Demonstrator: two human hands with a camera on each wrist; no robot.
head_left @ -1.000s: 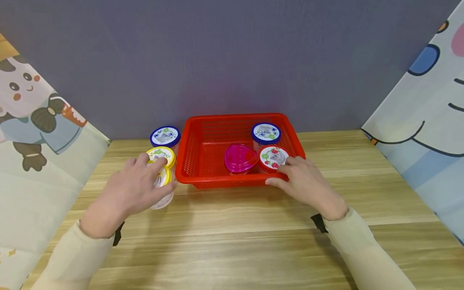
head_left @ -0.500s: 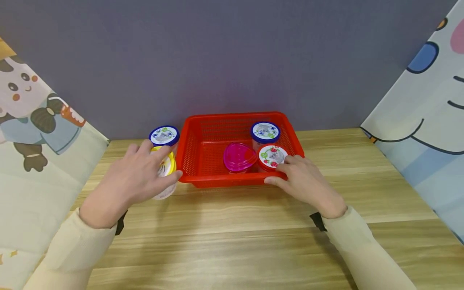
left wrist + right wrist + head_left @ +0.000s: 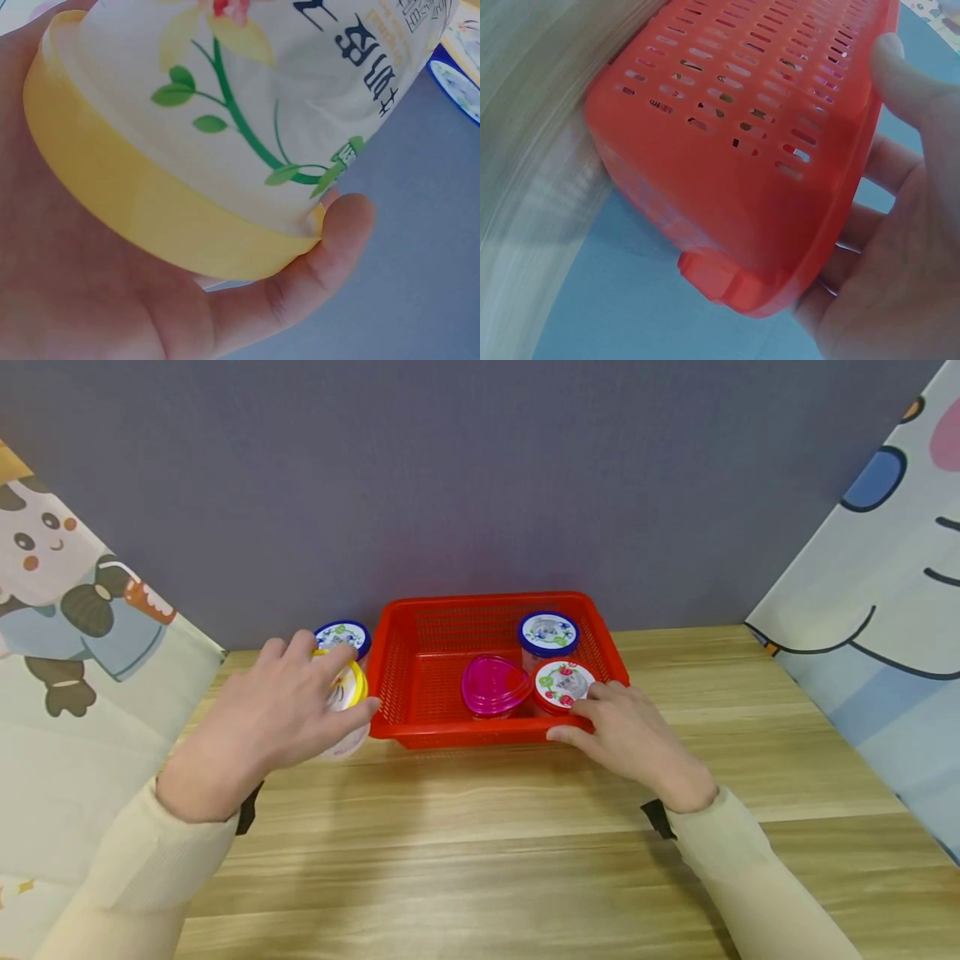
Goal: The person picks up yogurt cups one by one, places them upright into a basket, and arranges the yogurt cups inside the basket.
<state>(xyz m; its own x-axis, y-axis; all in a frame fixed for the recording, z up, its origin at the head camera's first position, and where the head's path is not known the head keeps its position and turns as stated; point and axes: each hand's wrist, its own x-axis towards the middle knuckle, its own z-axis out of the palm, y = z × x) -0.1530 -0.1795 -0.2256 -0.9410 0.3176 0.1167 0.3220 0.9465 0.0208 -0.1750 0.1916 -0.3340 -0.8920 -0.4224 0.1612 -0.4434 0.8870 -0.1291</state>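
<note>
My left hand (image 3: 258,722) holds a yellow-lidded plastic cup (image 3: 349,683) by its lid, at the left end of the red basket (image 3: 450,731). In the left wrist view the thumb curls against the edge of the yellow lid, and the printed white cup (image 3: 225,112) tapers away from the palm. My right hand (image 3: 633,735) grips the basket's front rim near its right corner, thumb outside and fingers over the inner side. Inside the basket, close to those fingers, sits a red-lidded cup (image 3: 558,681).
The basket also contains a blue-lidded cup (image 3: 549,631) and a pink-lidded container (image 3: 492,683). Left of the basket stands another blue-lidded cup (image 3: 345,633), partly behind my left hand. A grey panel (image 3: 480,477) rises behind the wooden table (image 3: 480,860).
My left hand has lifted the yellow-lidded cup and shifted it slightly away from me and to the right. It now covers the second yellow-lidded cup seen behind it earlier. The right hand stays put.
</note>
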